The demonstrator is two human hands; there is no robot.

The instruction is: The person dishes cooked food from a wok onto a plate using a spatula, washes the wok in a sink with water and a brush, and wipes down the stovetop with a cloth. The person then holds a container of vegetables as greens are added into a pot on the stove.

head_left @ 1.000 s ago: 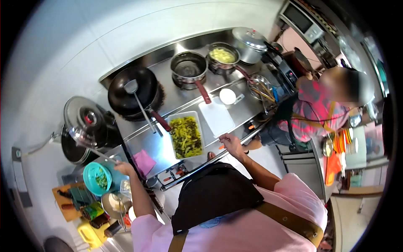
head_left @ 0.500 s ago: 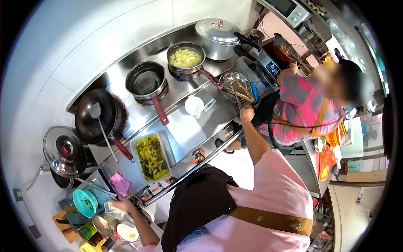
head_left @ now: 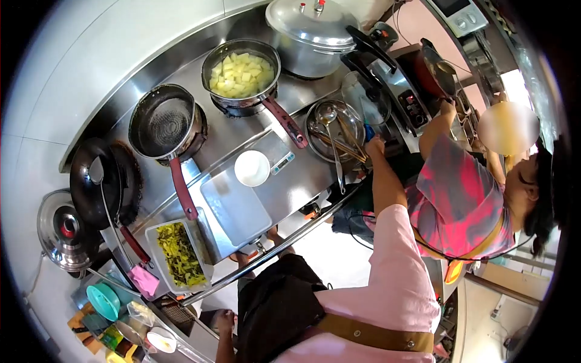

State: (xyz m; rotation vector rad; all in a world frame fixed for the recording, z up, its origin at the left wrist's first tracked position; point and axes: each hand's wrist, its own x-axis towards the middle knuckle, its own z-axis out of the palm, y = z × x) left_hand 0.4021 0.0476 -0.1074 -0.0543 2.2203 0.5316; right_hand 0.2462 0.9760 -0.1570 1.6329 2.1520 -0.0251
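Observation:
My right hand (head_left: 375, 147) is at the right rim of a metal bowl (head_left: 313, 138), its fingers closed by something blue; what they hold is hidden. In that bowl rest a ladle (head_left: 327, 116), its handle over the front rim, and wooden chopsticks (head_left: 349, 148). My left hand (head_left: 225, 320) hangs low beside the black apron (head_left: 275, 308), fingers curled, with nothing visible in it. Nearer the middle of the counter are a white cup (head_left: 252, 168) and a small digital thermometer (head_left: 282, 163). A clear container of chopped greens (head_left: 180, 254) sits at the counter's front left.
A pot of cubed potatoes (head_left: 242, 75), a dark saucepan (head_left: 163, 121) and a wok (head_left: 94, 187) stand on the stove, their handles pointing forward. A pressure cooker (head_left: 311, 42) is behind. At right, a co-worker (head_left: 460, 193) handles a red pan (head_left: 430, 69). A rail (head_left: 266, 251) edges the counter.
My right hand has let go of the ladle and moved right to the bowl's edge. My left hand has drawn back from the side containers towards my body. The view has shifted.

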